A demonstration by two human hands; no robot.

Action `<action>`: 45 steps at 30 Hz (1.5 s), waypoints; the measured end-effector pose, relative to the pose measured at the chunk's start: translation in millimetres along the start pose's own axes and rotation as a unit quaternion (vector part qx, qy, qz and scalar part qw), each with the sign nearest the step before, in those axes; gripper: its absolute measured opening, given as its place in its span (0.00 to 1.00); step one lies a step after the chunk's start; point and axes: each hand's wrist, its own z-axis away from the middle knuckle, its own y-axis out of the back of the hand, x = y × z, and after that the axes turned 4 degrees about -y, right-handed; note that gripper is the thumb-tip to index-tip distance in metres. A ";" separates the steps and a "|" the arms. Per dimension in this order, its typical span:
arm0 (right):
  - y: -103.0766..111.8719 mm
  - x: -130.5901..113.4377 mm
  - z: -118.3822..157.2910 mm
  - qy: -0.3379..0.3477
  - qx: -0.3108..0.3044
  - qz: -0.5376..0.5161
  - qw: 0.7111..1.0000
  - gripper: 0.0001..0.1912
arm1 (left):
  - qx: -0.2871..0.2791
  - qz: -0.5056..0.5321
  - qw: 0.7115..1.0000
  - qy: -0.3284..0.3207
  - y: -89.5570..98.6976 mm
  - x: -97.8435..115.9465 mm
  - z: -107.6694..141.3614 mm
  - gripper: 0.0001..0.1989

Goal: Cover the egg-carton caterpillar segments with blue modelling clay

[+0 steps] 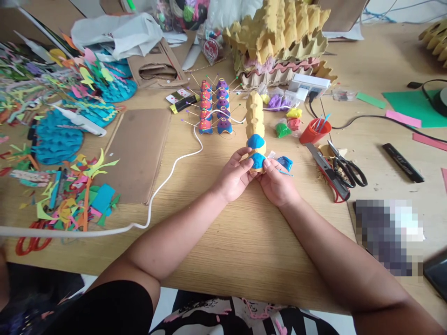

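Both hands grip the near end of a strip of yellow egg carton [255, 115], held pointing away from me over the table. Blue clay caps its two nearest bumps. My left hand [234, 176] is closed on its left side, the thumb against the nearest blue bump. From the right, my right hand [279, 184] pinches the same end with its thumb on the edge of the blue clay. A packet of blue clay [285, 163] lies just beyond my right hand. Two finished carton caterpillars, one red and blue [206, 106], one purple and blue [223, 104], stand ahead.
Scissors [345, 167] and a utility knife [328, 172] lie at right, near an orange cup [314, 130]. A white cable [174, 164] crosses the left side by a cardboard sheet [139, 153]. Egg trays [279, 42] are stacked at the back; paper scraps [73, 200] cover the left.
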 end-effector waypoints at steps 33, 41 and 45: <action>-0.9 1.3 0.6 -0.003 -0.012 -0.046 0.999 0.24 | -0.029 -0.042 0.997 -0.053 4.3 -4.1 -3.2 0.28; 2.4 -0.3 -1.5 -0.001 -0.020 -0.046 0.999 0.23 | -0.082 -0.005 0.996 -0.019 2.6 -1.5 -0.2 0.29; 3.6 0.5 -2.5 0.000 -0.033 -0.026 0.999 0.23 | -0.073 0.015 0.997 -0.023 1.9 -1.0 0.2 0.19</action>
